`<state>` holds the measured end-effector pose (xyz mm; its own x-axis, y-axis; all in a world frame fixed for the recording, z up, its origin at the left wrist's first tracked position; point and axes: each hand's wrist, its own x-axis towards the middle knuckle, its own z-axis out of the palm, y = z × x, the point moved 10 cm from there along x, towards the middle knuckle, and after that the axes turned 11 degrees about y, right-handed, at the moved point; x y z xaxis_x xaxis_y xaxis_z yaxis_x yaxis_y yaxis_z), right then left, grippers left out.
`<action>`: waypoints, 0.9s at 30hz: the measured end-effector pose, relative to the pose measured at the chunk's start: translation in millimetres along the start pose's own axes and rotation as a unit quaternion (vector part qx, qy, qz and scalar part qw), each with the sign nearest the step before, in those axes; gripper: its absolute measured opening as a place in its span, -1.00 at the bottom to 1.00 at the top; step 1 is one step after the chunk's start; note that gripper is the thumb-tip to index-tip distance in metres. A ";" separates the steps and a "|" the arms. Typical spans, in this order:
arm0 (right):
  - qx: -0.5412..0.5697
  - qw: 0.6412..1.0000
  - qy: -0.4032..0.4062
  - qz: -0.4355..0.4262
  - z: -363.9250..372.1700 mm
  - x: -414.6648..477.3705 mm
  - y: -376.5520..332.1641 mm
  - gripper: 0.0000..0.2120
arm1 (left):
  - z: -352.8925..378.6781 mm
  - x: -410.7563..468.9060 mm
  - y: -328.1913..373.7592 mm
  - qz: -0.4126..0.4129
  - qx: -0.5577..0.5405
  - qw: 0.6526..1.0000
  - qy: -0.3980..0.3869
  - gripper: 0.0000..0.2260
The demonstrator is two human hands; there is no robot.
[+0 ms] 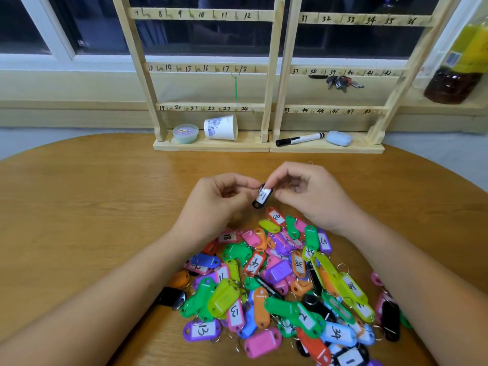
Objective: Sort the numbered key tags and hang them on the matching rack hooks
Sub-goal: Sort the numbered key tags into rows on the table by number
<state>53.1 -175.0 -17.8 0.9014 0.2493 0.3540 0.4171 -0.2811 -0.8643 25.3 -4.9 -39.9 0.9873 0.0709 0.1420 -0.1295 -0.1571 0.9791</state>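
A black key tag (262,196) with a white label reading 31 is held above the wooden table (79,207). My left hand (219,199) pinches its left side and my right hand (311,194) pinches its top end. Below them lies a pile of several coloured key tags (280,281), some numbered 13, 18, 34, 38. Two wooden racks stand at the back: the left rack (208,68) has hooks 7 to 24, the right rack (351,20) has hooks 31 to 48. A green tag (235,84) hangs at hook 18 and a bunch of keys (343,82) near hook 39.
On the rack bases sit a small lidded tub (185,133), a tipped paper cup (221,127), a black marker (299,139) and a pale blue case (338,138). A jar (454,83) stands on the sill at right. A window lies behind the racks.
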 end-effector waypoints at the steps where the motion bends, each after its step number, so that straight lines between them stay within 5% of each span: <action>1: 0.013 1.000 0.004 0.011 -2.1 0.2 1.2 -0.74 | -0.4 0.0 1.4 0.006 0.006 1.000 0.002 -0.88; 7: 0.047 0.998 0.014 0.039 -5.3 3.2 5.7 -0.87 | -1.8 1.3 3.3 0.015 0.022 1.000 0.003 -0.86; 16: -0.064 0.996 -0.041 0.050 6.2 -3.2 9.0 -0.98 | -0.6 2.2 3.7 0.023 0.045 0.999 -0.008 -0.83; 21: -0.100 0.993 -0.020 0.066 -0.6 -0.7 18.1 -0.92 | -30.3 7.6 -4.3 0.012 0.109 0.993 0.050 -0.90; 27: -0.167 0.982 -0.038 0.080 -7.1 -6.6 28.8 -0.89 | -76.6 6.7 -18.1 -0.027 0.096 0.990 0.098 -0.73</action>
<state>60.0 -191.4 -42.5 0.9524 0.2422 0.1853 0.2978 -0.6080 -0.7360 27.2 73.8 -45.6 0.9531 0.2713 0.1339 -0.0380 -0.3316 0.9427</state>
